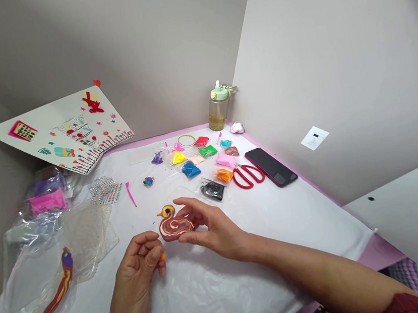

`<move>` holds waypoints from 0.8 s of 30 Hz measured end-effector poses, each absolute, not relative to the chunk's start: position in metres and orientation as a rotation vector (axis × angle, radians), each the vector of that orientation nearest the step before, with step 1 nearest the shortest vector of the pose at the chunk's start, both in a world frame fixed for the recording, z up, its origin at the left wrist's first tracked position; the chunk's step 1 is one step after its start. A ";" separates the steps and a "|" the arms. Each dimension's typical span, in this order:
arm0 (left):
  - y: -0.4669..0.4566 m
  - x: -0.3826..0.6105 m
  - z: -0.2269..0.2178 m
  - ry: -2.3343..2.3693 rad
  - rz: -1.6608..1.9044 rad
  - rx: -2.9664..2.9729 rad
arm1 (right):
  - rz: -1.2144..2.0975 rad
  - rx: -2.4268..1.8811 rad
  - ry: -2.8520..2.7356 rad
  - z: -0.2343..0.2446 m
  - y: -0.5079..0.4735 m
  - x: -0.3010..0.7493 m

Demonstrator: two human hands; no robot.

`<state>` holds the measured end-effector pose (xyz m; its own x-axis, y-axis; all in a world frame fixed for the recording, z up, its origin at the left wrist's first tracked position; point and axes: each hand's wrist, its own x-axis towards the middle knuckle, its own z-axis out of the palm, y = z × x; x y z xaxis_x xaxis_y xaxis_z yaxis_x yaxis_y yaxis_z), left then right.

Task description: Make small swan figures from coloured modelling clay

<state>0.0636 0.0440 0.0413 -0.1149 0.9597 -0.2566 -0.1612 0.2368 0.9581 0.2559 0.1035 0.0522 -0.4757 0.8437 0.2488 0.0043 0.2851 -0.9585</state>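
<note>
A clay duck with a swirled brown, white, yellow and purple body is held by my right hand, thumb below and fingers above its tail end. Its yellow head has a black eye and a small orange beak pointing left. Just left of the duck, my left hand is closed, pinching a small piece of orange clay between thumb and fingers. Most of that piece is covered by the fingers. Behind the hands lie an orange clay packet and a black clay packet.
Red-handled scissors and a phone lie at right, near a bottle. Several clay packets sit mid-table. At left are a swirled clay strip on plastic, rhinestones, a pink plastic tool and a decorated board.
</note>
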 end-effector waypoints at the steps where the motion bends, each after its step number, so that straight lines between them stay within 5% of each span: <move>1: 0.044 0.063 0.041 1.304 1.206 0.853 | 1.412 -0.762 -1.620 0.054 0.105 0.255; 5: 0.044 0.061 0.036 1.301 1.172 0.917 | 1.680 -0.704 -1.326 0.060 0.108 0.253; 24: 0.038 0.069 0.029 1.522 1.399 2.065 | 1.885 -0.728 -1.143 0.056 0.104 0.249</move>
<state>0.0690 0.0379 0.0294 0.0109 0.8317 0.5550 0.6228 -0.4399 0.6470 0.2487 0.1041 0.0563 -0.5164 0.8536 -0.0682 -0.3343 -0.2743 -0.9017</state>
